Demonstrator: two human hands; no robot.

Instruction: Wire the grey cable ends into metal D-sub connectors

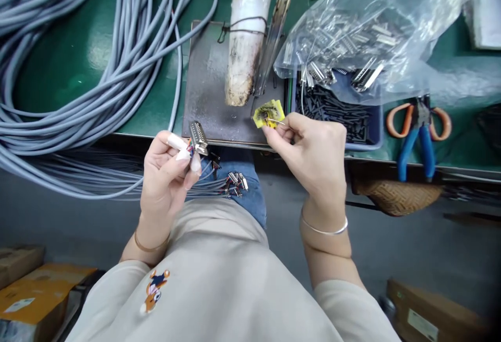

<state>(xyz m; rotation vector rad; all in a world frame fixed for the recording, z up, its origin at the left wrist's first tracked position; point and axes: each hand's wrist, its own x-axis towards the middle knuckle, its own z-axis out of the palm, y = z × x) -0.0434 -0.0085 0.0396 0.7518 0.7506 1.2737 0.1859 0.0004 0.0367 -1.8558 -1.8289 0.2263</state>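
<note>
My left hand [168, 169], with white coverings on some fingertips, is closed on a metal D-sub connector [199, 137] just off the table's front edge. Thin coloured wires [190, 148] run from the connector into my fingers. My right hand [309, 146] is closed in a pinch on a thin silvery solder wire [278, 121]. The end of this wire lies over a yellow sponge [270, 112] with a blackened middle, right by my fingertips. More of a thin silvery wire rises behind the hand toward the plastic bag.
Grey cables [133, 55] lie coiled at left. A stained white cylinder [246, 39] stands over a dark board [203, 81]. A blue bin [378, 128] holds black sleeves, under a clear bag [391, 8] of connectors. Pliers [420, 133] lie at right. Finished-looking connectors [236, 183] rest on my lap.
</note>
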